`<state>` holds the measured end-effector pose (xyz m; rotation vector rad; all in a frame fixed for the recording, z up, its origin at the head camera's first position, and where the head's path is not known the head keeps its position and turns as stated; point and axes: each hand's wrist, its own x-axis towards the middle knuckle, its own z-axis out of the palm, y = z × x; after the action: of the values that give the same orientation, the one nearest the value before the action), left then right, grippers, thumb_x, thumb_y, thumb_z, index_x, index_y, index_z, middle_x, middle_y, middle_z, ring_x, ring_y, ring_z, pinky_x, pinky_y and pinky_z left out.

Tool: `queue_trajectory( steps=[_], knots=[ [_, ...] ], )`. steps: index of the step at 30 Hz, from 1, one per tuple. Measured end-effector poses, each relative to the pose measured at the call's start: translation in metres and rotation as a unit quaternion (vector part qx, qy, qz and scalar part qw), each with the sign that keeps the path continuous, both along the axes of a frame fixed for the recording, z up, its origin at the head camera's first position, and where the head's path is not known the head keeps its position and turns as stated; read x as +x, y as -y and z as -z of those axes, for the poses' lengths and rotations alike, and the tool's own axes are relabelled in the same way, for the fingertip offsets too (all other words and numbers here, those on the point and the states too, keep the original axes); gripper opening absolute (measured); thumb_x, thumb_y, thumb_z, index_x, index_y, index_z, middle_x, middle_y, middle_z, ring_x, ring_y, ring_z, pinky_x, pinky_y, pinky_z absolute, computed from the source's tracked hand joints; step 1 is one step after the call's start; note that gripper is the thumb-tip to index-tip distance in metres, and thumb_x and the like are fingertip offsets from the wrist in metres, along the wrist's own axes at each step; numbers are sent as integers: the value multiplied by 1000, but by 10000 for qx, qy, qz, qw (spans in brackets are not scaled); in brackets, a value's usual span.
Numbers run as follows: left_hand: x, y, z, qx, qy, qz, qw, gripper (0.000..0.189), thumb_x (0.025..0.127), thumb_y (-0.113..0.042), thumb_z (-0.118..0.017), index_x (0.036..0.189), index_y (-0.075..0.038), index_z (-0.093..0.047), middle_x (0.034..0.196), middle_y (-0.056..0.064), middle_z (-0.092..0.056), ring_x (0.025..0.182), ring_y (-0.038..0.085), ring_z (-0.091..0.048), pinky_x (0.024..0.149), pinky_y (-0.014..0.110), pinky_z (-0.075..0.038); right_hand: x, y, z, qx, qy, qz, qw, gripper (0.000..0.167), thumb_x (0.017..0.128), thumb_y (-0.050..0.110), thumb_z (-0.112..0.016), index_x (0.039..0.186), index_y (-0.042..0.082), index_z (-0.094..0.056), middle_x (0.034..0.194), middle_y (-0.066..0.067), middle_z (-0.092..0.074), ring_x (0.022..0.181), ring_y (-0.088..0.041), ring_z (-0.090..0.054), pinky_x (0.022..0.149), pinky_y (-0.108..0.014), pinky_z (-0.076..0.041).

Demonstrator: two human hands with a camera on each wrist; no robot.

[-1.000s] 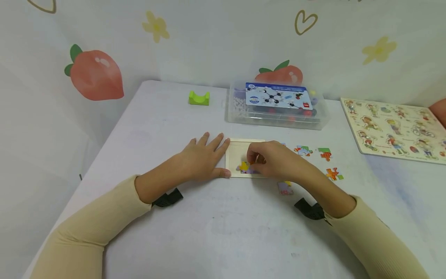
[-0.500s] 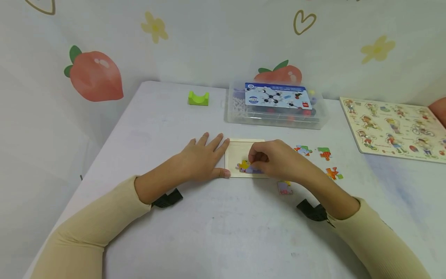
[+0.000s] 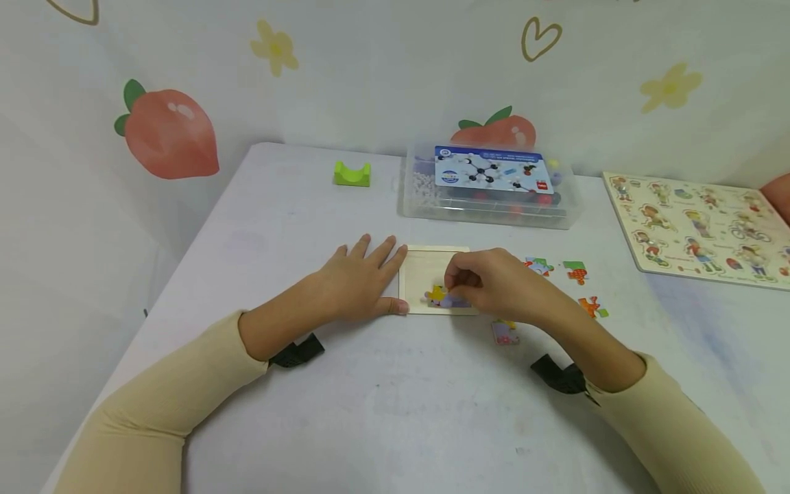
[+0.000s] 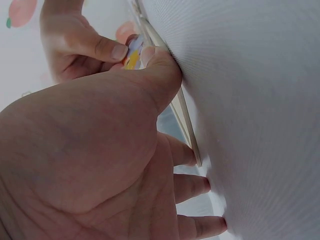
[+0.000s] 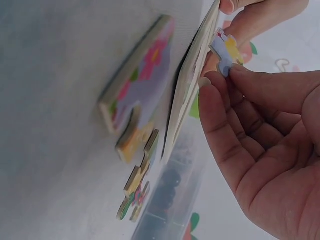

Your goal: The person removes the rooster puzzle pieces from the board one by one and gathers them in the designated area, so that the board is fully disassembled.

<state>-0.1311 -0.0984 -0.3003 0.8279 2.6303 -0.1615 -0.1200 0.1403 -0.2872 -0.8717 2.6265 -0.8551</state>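
My right hand (image 3: 494,285) pinches a yellow and lilac jigsaw piece (image 5: 227,50) between thumb and fingers, over the lower part of a shallow wooden puzzle tray (image 3: 426,264). In the right wrist view the piece is tilted up, apart from the tray's surface. My left hand (image 3: 358,285) lies spread beside the tray, its thumb and forefinger touching the left edge. A lilac puzzle piece with a pink flower (image 3: 505,333) lies just below the tray's right corner. The right hand hides the tray's right side.
More loose pieces lie right of the tray, among them a red and green piece (image 3: 576,272) and an orange piece (image 3: 592,307). Behind stand a clear plastic box (image 3: 494,214) with a molecule card and a green block (image 3: 352,174). A wooden picture board (image 3: 703,226) lies far right.
My right hand has shifted slightly to the right with the yellow and lilac piece in its pinch. The left hand has stayed at the tray's left edge.
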Motion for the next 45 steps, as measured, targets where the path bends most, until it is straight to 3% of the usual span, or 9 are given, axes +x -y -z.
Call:
queue_trajectory(
  steps=[45],
  knots=[
    [1,0,1,6,13,-6,10000,97,95,-71,-41,162,-11,-7,167,15,-5,147,49,-12,111,65,-26,11,-27,0,-48,-106,-16,9999,20,87,-9,-70,87,11,-68,81,4,-65,74,-11,-60,69,-29,-53]
  ],
)
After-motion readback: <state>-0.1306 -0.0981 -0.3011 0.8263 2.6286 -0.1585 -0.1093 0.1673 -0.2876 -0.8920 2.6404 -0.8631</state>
